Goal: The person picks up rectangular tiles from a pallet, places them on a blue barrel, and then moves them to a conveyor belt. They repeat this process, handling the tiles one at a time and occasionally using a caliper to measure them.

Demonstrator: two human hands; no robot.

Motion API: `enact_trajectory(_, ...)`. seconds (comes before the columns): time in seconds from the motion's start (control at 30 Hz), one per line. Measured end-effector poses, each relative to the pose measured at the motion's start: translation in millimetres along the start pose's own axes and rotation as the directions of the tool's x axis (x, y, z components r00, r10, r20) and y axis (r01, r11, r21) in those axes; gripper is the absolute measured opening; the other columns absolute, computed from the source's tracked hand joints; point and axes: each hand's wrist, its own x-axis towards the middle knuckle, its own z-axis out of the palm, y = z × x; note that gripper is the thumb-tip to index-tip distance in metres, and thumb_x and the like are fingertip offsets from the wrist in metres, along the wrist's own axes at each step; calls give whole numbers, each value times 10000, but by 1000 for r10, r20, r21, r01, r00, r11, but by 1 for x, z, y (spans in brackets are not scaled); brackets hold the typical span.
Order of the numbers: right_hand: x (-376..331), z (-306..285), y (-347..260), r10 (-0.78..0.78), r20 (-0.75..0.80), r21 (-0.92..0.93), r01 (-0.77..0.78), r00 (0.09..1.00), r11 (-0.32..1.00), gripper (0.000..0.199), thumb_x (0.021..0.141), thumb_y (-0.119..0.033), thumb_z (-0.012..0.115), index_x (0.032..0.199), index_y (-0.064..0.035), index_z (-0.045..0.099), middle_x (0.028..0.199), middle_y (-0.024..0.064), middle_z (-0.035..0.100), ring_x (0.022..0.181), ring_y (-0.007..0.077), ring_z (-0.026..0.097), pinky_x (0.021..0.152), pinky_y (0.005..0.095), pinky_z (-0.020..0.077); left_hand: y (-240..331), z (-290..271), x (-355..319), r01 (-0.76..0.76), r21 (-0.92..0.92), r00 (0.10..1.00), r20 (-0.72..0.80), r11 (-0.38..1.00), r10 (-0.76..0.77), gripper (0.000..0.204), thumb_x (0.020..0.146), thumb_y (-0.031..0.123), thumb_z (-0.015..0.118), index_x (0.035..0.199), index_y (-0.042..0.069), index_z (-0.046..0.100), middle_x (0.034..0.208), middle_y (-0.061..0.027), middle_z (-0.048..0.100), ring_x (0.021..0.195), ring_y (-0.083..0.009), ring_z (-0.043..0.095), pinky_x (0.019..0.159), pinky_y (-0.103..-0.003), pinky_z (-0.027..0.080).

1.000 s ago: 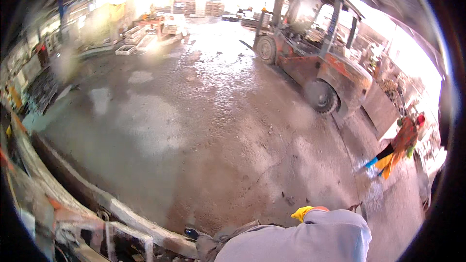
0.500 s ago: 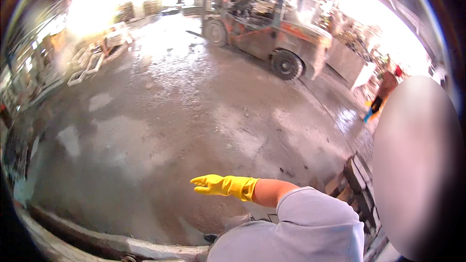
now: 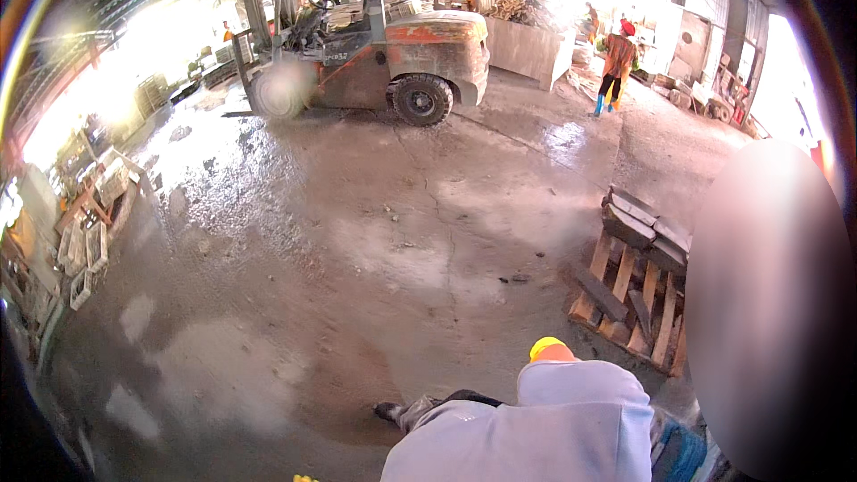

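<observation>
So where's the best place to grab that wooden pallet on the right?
Probably the wooden pallet is best taken by its near lower edge board, coming from the person's side. The slats there look bare, with open gaps for fingers, while dark blocks weigh down its far end. The yellow-gloved hand is nearest that edge.

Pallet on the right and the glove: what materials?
Pallet: looks like rough unfinished wood, with tan slats, visible gaps and dark slabs stacked on it. Yellow glove: probably rubber or latex, going by the smooth, bright, uniform colour; only a small part shows above the pale sleeve, so that's uncertain.
</observation>
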Motion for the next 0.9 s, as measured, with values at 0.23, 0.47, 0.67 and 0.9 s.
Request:
enact_trajectory(0.23,61,14,-332,-711,120,-364,698,692,617,538,1009,-378,578,1516,-198,586,1604,209,501,1487,387,478,1220,506,397,-28,-43,91,28,26,997,77,999,-30,825,946,607,595,1482,-15,520,1417,-306,562,1303,-439,538,1067,-534,449)
enact_trajectory(0.47,-11,-55,-663,-848,-395,291,923,354,250,659,1011,-478,632,1487,-27,575,1448,230,649,1352,392,604,1150,461,460,-79,-84,151,69,10,988,137,998,-69,767,960,555,618,1473,-11,546,1424,-296,583,1326,-426,551,1093,-509,452)
enact_trajectory(0.67,14,-23,-690,-727,-320,231,794,607,562,706,984,-497,640,1511,-36,555,1526,218,590,1401,383,570,1135,480,480,-181,-140,181,162,-94,984,85,982,-154,718,972,510,638,1465,-8,569,1431,-288,601,1345,-415,563,1116,-487,455)
enact_trajectory(0.9,-52,74,-717,-690,111,-225,694,715,684,524,1067,-381,558,1551,-181,531,1610,207,476,1439,393,521,1188,495,425,-396,-258,103,441,-291,872,-84,849,-482,662,986,457,661,1456,-5,595,1439,-278,622,1368,-402,577,1142,-461,458)
